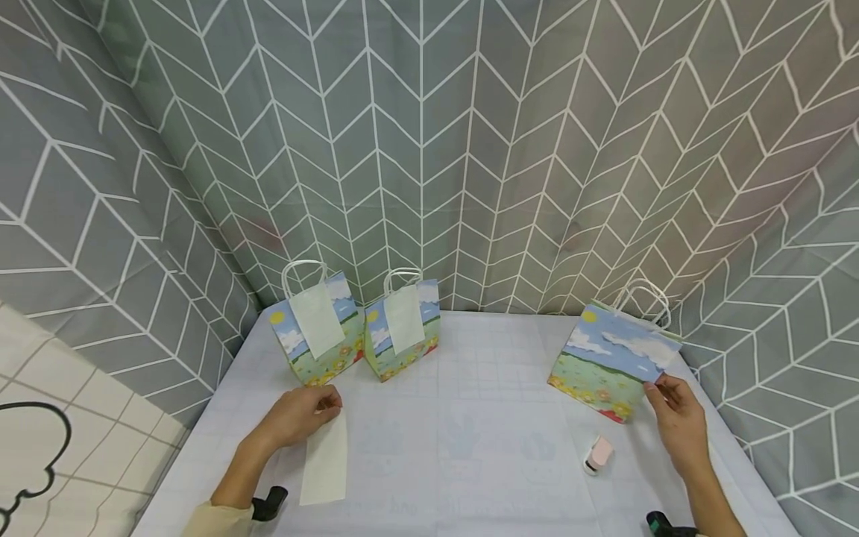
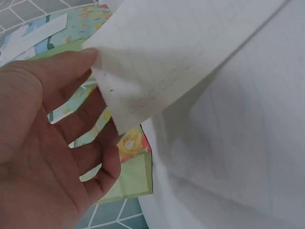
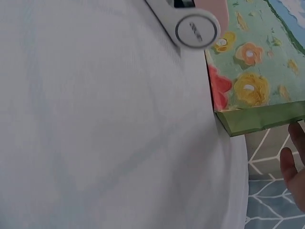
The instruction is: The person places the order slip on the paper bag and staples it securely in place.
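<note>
My left hand (image 1: 298, 416) pinches one end of a white paper strip (image 1: 325, 466) between thumb and fingers. In the left wrist view that paper strip (image 2: 157, 62) bends up from the table, with faint rows of dashes along it. At the right, my right hand (image 1: 681, 425) grips the lower side edge of a paper gift bag (image 1: 614, 358) with a painted sky and flowers and white handles. The bag leans back with its front facing up. The right wrist view catches only some fingers of the right hand (image 3: 295, 162) beside the bag's green side (image 3: 262, 119).
Two matching gift bags, a left one (image 1: 338, 328) and a middle one (image 1: 429, 313), stand at the back left, each with a white strip over its front. A small pink-and-white device (image 1: 597, 453) lies near the right hand. Patterned curtains (image 1: 450, 149) enclose the white table (image 1: 470, 447).
</note>
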